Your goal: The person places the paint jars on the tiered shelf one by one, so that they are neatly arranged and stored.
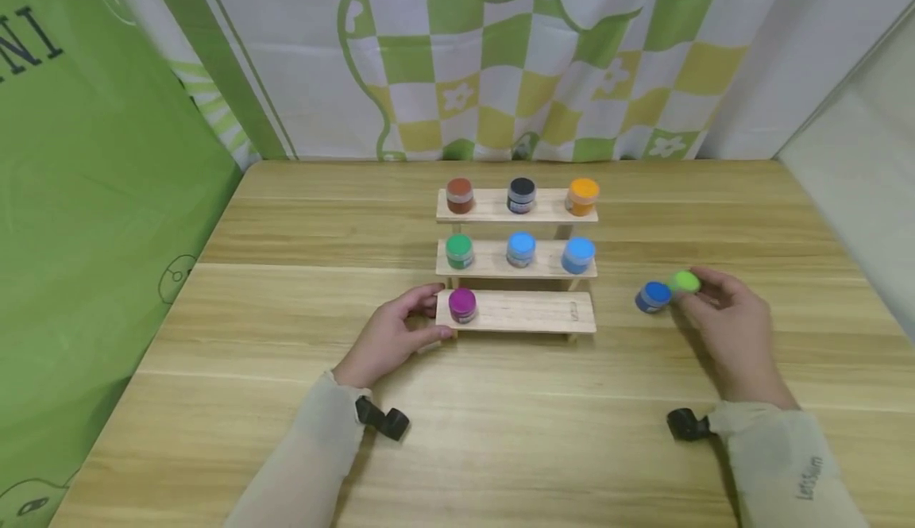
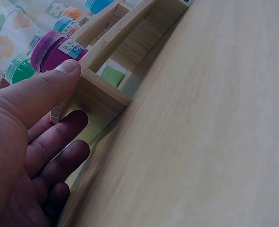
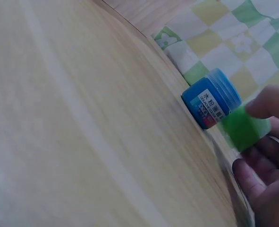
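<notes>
A three-step wooden display rack (image 1: 525,314) stands mid-table. My left hand (image 1: 389,329) holds the left end of its lowest step, thumb at the front corner and fingers toward the back. Beside that thumb sits a purple paint jar (image 2: 54,52), upright on the step. Off to the rack's right, my right hand (image 1: 736,325) pinches a light green paint jar (image 3: 245,127) between thumb and fingers. Right up against it in view is a dark blue paint jar (image 3: 210,99) on the table; whether the two touch I cannot tell.
The middle step carries a green jar (image 1: 460,251) and two light blue jars, one at the right end (image 1: 578,255). On the top step are brown (image 1: 460,196), black (image 1: 521,196) and orange (image 1: 582,196) jars. A patterned curtain (image 1: 522,59) hangs behind the table (image 1: 500,433).
</notes>
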Demonstrator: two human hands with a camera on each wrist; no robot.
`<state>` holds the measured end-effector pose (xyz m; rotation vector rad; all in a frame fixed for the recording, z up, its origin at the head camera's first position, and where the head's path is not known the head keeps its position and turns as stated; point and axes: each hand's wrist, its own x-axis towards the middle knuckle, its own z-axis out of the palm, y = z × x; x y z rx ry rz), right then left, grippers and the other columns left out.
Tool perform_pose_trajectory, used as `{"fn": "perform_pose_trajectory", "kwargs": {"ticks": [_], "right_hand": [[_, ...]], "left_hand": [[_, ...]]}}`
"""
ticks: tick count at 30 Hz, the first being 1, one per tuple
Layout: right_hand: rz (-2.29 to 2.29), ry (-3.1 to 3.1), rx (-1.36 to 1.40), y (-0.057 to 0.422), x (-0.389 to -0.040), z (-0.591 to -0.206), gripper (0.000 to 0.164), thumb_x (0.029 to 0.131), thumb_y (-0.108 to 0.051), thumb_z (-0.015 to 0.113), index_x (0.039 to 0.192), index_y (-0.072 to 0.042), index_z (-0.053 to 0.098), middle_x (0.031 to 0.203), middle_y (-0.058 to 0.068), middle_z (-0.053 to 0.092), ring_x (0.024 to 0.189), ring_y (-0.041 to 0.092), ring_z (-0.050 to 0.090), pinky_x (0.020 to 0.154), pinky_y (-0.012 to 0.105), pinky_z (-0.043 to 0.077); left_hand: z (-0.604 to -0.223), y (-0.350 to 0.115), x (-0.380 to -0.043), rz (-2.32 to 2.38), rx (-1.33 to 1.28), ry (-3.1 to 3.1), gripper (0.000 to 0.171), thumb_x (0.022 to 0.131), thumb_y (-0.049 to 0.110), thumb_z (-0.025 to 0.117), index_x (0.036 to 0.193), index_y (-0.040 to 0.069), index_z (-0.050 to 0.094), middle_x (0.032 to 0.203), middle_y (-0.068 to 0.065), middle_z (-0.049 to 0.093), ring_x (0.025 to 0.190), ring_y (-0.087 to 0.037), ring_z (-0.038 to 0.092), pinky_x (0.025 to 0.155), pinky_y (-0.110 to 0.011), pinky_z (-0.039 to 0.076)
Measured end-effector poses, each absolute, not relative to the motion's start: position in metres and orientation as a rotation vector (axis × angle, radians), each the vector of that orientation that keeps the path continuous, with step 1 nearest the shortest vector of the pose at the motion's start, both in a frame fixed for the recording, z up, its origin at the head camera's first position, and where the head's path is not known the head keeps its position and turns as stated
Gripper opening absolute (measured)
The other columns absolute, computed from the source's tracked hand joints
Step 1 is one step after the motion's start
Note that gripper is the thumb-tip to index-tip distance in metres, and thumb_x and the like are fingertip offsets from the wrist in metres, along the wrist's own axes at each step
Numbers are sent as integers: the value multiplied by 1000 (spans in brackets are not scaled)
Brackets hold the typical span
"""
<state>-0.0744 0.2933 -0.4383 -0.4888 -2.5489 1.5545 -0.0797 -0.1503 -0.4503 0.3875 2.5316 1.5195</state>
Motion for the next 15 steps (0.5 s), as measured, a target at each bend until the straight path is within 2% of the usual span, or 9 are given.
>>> {"fn": "perform_pose_trajectory", "kwargs": {"ticks": [2, 5, 8, 15], "right_hand": [[1668, -2420, -530, 293, -74, -435, 55, 93, -23, 74, 143, -8, 54, 125, -5, 62, 104, 1, 59, 81, 7, 47], [1934, -2160, -567, 289, -71, -428, 57, 90, -16, 78, 141, -10, 55, 129, -2, 62, 108, 6, 61, 81, 11, 50], [2091, -1953, -531, 282, -68, -424, 57, 86, -8, 80, 138, -6, 57, 122, -4, 62, 101, 8, 63, 81, 14, 52], [1996, -1929, -397, 258, -66, -420, 38, 84, 5, 78, 120, -4, 69, 118, 2, 64, 98, 11, 66, 84, 13, 51]], "left_hand": [[-450, -150, -80, 1514, 390, 2536, 68, 83, 32, 84, 143, 19, 56, 118, -1, 66, 111, -18, 59, 105, -43, 44], [-450, -149, -81, 1514, 392, 2535, 68, 83, 32, 84, 143, 18, 56, 118, -1, 66, 111, -18, 59, 105, -43, 44], [-449, -149, -80, 1514, 389, 2536, 68, 83, 31, 84, 143, 18, 56, 118, -1, 66, 111, -18, 59, 105, -43, 44], [-450, -150, -79, 1517, 377, 2533, 67, 83, 31, 85, 143, 19, 57, 117, 0, 66, 110, -18, 59, 106, -43, 43]]}}
